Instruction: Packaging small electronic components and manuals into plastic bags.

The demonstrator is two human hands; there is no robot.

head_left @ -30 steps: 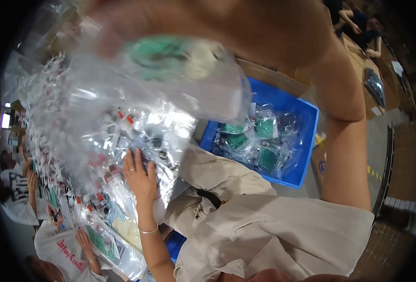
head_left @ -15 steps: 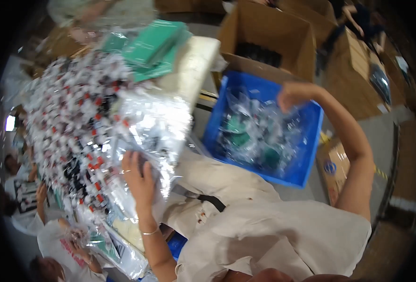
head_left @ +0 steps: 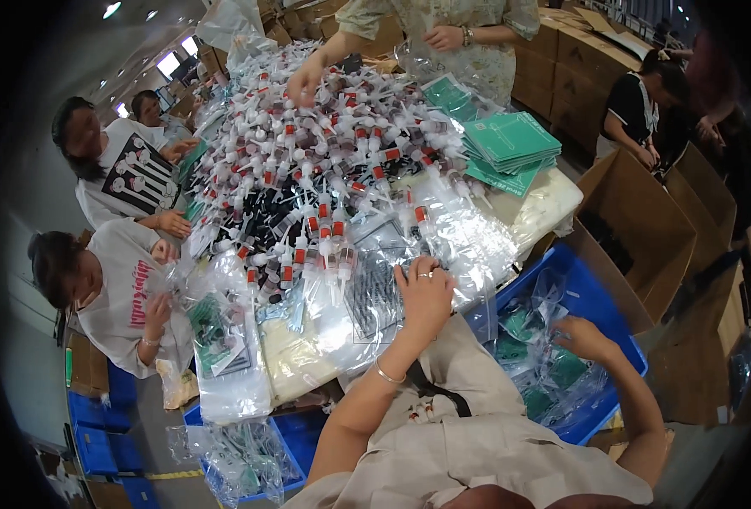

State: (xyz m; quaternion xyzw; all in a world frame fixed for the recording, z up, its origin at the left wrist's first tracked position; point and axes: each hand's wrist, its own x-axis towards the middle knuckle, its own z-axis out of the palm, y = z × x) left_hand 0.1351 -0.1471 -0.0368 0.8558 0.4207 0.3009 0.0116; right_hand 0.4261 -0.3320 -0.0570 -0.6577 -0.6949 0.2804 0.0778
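Note:
My left hand (head_left: 426, 293) lies flat on a heap of clear plastic bags (head_left: 375, 305) at the table's near edge, fingers apart, with a ring and a thin bracelet. My right hand (head_left: 583, 337) is down inside a blue bin (head_left: 600, 301) at my right, resting among clear bagged packets with green cards (head_left: 554, 373). Whether its fingers grip a packet is hidden. Beyond my left hand, a big pile of small white pump parts with red collars (head_left: 325, 170) covers the table.
A stack of green booklets (head_left: 511, 140) lies at the table's far right. Open cardboard boxes (head_left: 647, 229) stand to the right. Other people work at the left and far sides. More blue bins (head_left: 248, 450) sit on the floor at lower left.
My right hand, which held a bagged green packet close to the camera a second ago, has gone down into the blue bin. My left hand has stayed on the bags. The view has tilted up.

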